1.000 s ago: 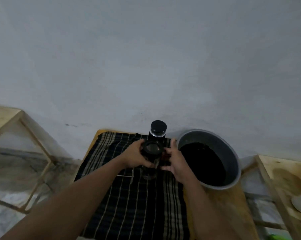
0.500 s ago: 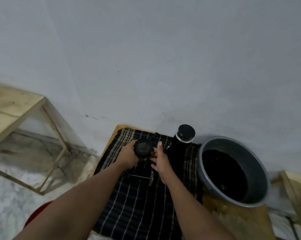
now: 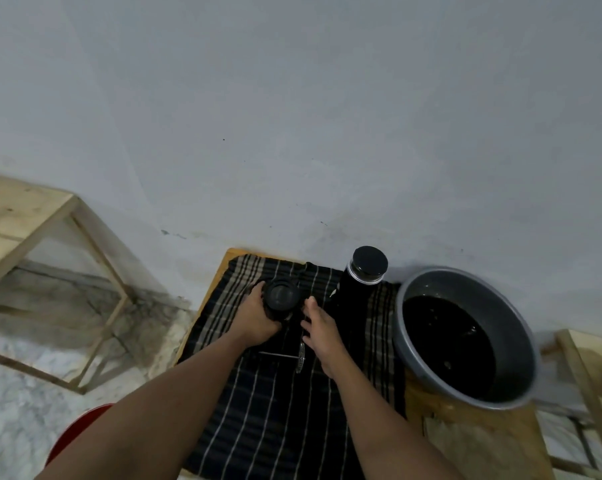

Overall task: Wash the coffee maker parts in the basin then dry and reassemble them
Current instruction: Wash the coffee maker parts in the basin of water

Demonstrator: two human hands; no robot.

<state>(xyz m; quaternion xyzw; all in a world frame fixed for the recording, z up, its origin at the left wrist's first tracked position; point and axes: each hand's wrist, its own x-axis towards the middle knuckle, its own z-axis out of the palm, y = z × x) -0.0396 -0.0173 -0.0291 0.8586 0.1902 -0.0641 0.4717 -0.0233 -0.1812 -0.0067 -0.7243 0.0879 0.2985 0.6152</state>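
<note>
A dark striped cloth [image 3: 258, 393] covers a low wooden table. My left hand [image 3: 256, 318] grips a black round coffee maker part [image 3: 281, 296] seen from above, at the cloth's far left. My right hand [image 3: 322, 329] hovers just right of that part with fingers spread, apart from it. A thin metal plunger rod with a filter disc [image 3: 294, 356] lies on the cloth between my wrists. A tall black cylinder with a black lid [image 3: 363, 278] stands upright to the right. A grey basin [image 3: 472, 299] with dark water sits at the far right.
The table [image 3: 465, 445] butts against a grey wall. A bare wooden frame table [image 3: 25, 216] stands to the left, another wooden frame [image 3: 583, 368] to the right. A red object [image 3: 77, 429] shows low at the left over a marble floor.
My right hand has come off the black part and opened beside it. My left hand has kept hold of the part at the cloth's left. The view has shifted left.
</note>
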